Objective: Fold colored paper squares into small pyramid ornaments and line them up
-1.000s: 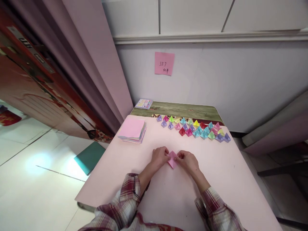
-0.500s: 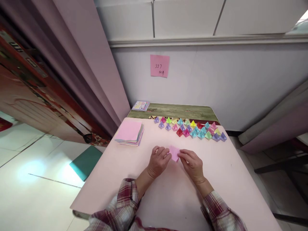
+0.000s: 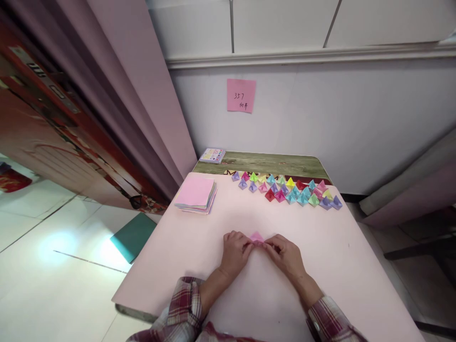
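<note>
A small pink origami paper [image 3: 257,236] is held low at the middle of the table, its upper part showing as a pointed triangle. My left hand [image 3: 235,250] pinches its left lower corner. On the opposite corner, the fingertips of my right hand [image 3: 285,254] are closed. The paper's lower edge is partly covered by my fingers. Beyond my hands lie several rows of small folded paper pieces [image 3: 292,195] in purple, pink, yellow, blue, green and red. To the left sits a stack of square coloured paper [image 3: 195,192] with a pink sheet on top.
A pale pink cover lies over the table [image 3: 171,266]. At its far left corner rests a printed packet [image 3: 212,155]. A pink note [image 3: 241,95] with handwriting is stuck to the wall. On the floor at left lies a green flat object [image 3: 134,236], near a red door [image 3: 46,123].
Both hands have come lower and closer together with the pink paper. It showed as a wider, flatter piece before and now appears as a low triangle. The camera view has shifted slightly.
</note>
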